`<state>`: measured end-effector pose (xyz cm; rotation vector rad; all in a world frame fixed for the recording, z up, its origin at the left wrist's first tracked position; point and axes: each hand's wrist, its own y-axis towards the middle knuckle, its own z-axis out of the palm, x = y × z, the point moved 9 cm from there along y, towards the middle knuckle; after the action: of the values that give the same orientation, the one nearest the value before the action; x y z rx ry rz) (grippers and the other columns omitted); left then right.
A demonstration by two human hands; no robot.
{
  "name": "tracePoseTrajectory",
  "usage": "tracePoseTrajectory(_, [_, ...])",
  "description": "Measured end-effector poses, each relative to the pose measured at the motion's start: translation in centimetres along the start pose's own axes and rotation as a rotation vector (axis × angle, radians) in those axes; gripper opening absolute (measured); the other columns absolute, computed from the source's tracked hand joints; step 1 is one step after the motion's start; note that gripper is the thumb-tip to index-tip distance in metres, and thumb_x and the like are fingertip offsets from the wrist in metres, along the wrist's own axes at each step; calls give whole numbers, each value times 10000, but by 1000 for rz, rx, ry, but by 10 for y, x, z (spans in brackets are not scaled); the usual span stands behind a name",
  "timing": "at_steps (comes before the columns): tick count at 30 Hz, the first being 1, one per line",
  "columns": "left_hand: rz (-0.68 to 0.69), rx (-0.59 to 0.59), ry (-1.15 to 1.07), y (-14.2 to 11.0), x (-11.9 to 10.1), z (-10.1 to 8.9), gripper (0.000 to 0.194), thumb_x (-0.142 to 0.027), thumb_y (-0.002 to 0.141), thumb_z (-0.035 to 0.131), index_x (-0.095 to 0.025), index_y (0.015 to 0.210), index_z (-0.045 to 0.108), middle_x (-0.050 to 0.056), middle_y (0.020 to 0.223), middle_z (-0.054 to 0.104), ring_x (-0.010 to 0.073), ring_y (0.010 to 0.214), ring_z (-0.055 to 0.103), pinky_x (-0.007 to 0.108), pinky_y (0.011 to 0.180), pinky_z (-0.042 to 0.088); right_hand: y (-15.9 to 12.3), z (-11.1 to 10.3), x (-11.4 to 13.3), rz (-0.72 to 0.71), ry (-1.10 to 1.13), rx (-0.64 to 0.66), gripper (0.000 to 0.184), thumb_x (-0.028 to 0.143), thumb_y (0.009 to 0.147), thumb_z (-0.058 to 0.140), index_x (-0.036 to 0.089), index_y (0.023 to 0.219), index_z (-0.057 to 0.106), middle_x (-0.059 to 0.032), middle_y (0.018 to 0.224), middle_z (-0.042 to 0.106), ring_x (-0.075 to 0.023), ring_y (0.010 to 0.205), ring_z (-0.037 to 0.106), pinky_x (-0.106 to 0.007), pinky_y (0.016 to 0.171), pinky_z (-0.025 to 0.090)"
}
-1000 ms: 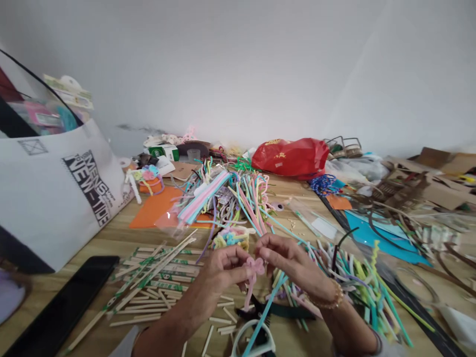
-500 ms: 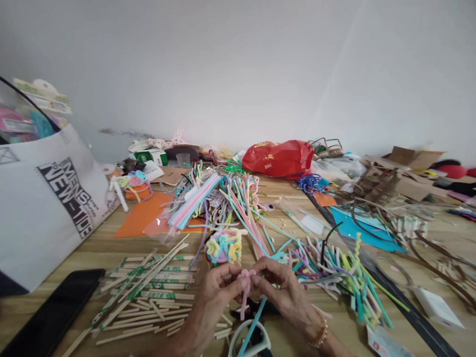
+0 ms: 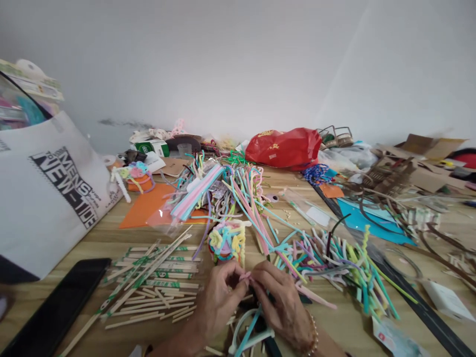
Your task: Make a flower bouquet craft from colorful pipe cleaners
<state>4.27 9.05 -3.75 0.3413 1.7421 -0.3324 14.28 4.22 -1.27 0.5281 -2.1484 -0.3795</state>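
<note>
My left hand (image 3: 222, 292) pinches a small pink pipe cleaner (image 3: 244, 276), bent into loops, between thumb and fingers. From the other side my right hand (image 3: 278, 296) grips the same piece, its fingers curled and mostly covering it. Below the hands lie white-handled scissors (image 3: 243, 342), partly hidden, with a light blue pipe cleaner (image 3: 250, 331) across them. Just beyond my fingers stands a small basket decorated with pastel pipe-cleaner flowers (image 3: 226, 241). A loose pink pipe cleaner (image 3: 316, 296) lies right of my right hand.
Wooden sticks (image 3: 159, 307) and a black phone (image 3: 61, 307) lie on the left, by a white bag (image 3: 63, 198). Pipe cleaners are heaped at the middle (image 3: 215, 193) and right (image 3: 345, 263). Behind them are a red bag (image 3: 282, 148) and cardboard (image 3: 427, 173).
The pink piece's loops and hanging tail showed before; now my fingers cover most of it. My right hand has turned and closed further over it. The view has shifted slightly.
</note>
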Motion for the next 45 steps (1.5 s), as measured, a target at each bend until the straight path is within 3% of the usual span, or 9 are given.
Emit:
tracePoseTrajectory(4, [-5,26,11,2,2,0,245,-334,781,617,-159,617,566,-14,589,513,138,582,472,236,558,364,0,2,-8,79,39,-11,153,163,940,450,193,851,570,-47,810,589,-160,720,557,-257,654,413])
tracePoseTrajectory(8, [-52,33,-192,3,6,3,264,-385,743,683,-144,662,611,-12,618,557,133,616,502,223,585,393,-1,-2,-22,232,200,-90,213,282,952,487,188,781,574,-19,730,576,-143,676,546,-238,619,412])
tracePoseTrajectory(11, [-89,33,-296,4,11,5,246,-343,644,772,-140,700,646,1,661,618,148,658,557,228,628,435,-2,-2,-24,243,229,-106,212,303,947,496,183,807,601,-25,747,594,-147,695,562,-244,638,425])
tracePoseTrajectory(16, [-42,-6,-210,3,11,2,141,-284,702,705,-150,683,668,17,666,643,159,663,581,231,630,451,-4,-1,-27,256,226,-106,164,292,920,531,187,804,580,-11,729,578,-136,651,542,-228,583,423])
tracePoseTrajectory(20, [-56,-32,-196,1,10,2,87,-217,670,699,-155,629,652,2,620,631,152,630,580,237,639,467,-3,-3,-22,192,194,-132,108,265,908,542,191,833,566,-22,780,576,-142,681,544,-234,600,433])
tracePoseTrajectory(24, [-103,-22,-304,2,16,4,136,-251,653,737,-154,643,642,-3,622,645,154,634,601,250,662,489,-2,-4,-19,167,174,-143,157,248,924,513,188,784,553,-21,759,568,-138,677,537,-237,609,424])
tracePoseTrajectory(31, [-70,5,-253,3,14,3,221,-352,706,737,-147,651,678,20,640,670,175,665,623,272,694,504,-5,2,-30,308,291,-118,229,343,944,489,188,790,557,-3,724,563,-122,625,549,-214,561,436])
tracePoseTrajectory(37, [-47,3,-224,3,14,1,199,-335,710,731,-152,654,680,18,649,669,175,676,617,274,701,497,-4,-1,-22,164,143,-138,146,262,931,509,196,821,578,-28,759,596,-140,660,556,-238,600,441])
tracePoseTrajectory(45, [-57,131,-275,3,7,7,204,-319,728,704,-141,641,657,21,642,651,156,658,589,254,688,459,-4,-2,-4,-8,81,-92,133,145,924,469,196,895,588,-59,808,606,-169,728,581,-274,664,450])
